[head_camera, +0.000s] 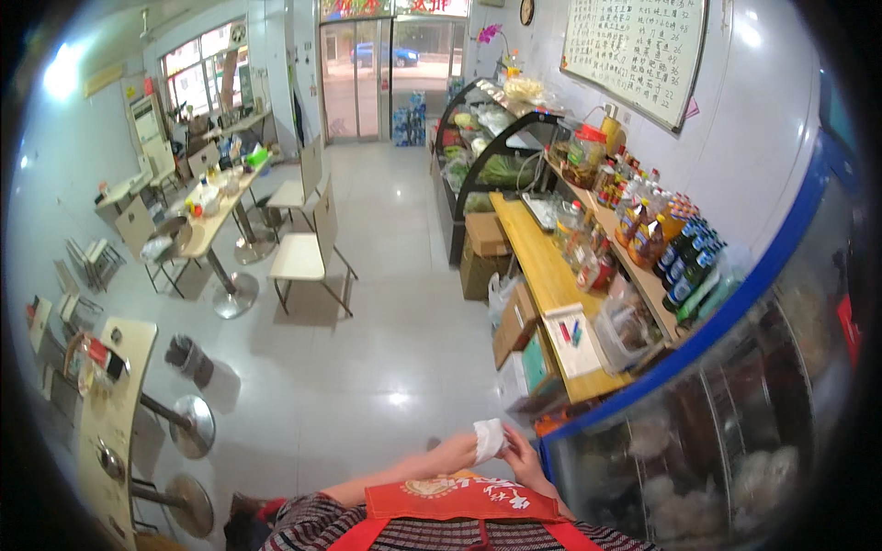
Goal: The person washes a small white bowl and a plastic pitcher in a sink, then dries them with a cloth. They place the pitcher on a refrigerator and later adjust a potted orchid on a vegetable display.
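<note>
In front of my red apron (pixel 462 499), both hands meet at a crumpled white paper tissue (pixel 490 439). The tissue covers most of my left hand (pixel 468 448), so its fingers are hidden. From the other side, the fingers of my right hand (pixel 521 456) pinch the tissue's right edge. The apron bears printed writing, and striped sleeves show at either side of it.
To the right stands a glass-fronted cabinet with a blue frame (pixel 689 386). Beyond it, a wooden counter (pixel 520 241) carries bottles and a notepad (pixel 573 344). A dining table (pixel 131 386), a waste bin (pixel 189 359) and a white chair (pixel 300 256) stand on the left.
</note>
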Available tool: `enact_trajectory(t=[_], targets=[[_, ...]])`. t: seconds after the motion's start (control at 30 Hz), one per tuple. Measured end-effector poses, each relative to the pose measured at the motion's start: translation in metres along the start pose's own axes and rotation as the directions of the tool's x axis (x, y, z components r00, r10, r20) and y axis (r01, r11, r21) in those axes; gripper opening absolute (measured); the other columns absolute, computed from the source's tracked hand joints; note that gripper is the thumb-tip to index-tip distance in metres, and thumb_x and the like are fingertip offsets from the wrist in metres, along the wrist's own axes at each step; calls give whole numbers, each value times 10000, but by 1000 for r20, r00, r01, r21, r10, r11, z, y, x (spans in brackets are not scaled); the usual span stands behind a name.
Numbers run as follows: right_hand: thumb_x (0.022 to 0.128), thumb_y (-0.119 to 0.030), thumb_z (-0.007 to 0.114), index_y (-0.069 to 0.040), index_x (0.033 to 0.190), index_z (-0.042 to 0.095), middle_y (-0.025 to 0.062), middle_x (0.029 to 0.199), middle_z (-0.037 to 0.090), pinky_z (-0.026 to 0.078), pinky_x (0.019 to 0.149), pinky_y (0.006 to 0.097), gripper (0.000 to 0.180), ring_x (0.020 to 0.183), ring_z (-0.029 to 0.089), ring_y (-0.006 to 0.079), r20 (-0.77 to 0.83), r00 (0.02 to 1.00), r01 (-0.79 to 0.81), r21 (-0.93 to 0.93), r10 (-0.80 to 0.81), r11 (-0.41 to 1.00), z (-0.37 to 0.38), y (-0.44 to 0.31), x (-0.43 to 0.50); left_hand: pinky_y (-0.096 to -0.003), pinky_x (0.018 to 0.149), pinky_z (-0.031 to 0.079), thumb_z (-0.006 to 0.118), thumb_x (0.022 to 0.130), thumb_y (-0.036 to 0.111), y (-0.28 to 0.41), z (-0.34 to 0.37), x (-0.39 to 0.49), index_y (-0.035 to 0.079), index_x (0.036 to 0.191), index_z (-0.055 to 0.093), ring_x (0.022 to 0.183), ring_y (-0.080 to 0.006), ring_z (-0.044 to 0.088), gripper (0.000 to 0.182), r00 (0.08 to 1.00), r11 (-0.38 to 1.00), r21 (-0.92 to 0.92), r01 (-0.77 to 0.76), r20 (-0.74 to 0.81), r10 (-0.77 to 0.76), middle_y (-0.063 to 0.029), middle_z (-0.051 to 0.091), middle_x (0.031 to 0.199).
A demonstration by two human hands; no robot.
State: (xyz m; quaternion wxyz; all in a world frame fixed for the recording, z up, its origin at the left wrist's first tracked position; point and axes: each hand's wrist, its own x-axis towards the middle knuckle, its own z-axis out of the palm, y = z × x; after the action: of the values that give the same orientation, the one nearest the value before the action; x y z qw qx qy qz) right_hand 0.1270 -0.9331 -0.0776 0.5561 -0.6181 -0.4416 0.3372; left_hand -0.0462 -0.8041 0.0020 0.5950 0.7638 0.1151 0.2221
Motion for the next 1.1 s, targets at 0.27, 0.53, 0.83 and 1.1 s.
enact_trajectory(t=[0.27,0.53,0.83,1.1], targets=[[1024,-202,527,3,1225,642,113,1101,718,515,941,349,309,1073,663,225,381,924,-95,125,40,988,112,-41,253,-444,926,504,593,946,173,-31,-166,85,27,1279,583,1077,-381,648,364,925,784,497,372,-130,-356,-203,673,1171],[1057,-432,457,-49,1305,563,169,1154,674,544,918,372,468,1110,663,265,562,822,-310,575,-91,757,176,-109,475,-401,985,482,593,957,138,-85,-277,117,19,1326,562,1169,-323,627,389,864,815,310,489,-301,-403,-178,643,1280],[1009,-381,459,-55,1274,613,155,1220,656,447,1013,380,447,1145,590,321,961,143,258,-267,237,929,276,-105,636,-406,988,480,599,957,200,-117,-460,266,79,1340,576,1188,-313,623,403,883,902,160,402,194,-428,-186,642,1280],[1020,-485,501,0,1172,668,117,1143,675,464,957,341,535,1054,603,214,683,678,-125,-257,272,958,243,21,784,-400,1005,473,593,961,245,-119,-605,386,103,1346,575,1223,-296,606,411,859,929,254,269,372,-351,-188,618,1323]])
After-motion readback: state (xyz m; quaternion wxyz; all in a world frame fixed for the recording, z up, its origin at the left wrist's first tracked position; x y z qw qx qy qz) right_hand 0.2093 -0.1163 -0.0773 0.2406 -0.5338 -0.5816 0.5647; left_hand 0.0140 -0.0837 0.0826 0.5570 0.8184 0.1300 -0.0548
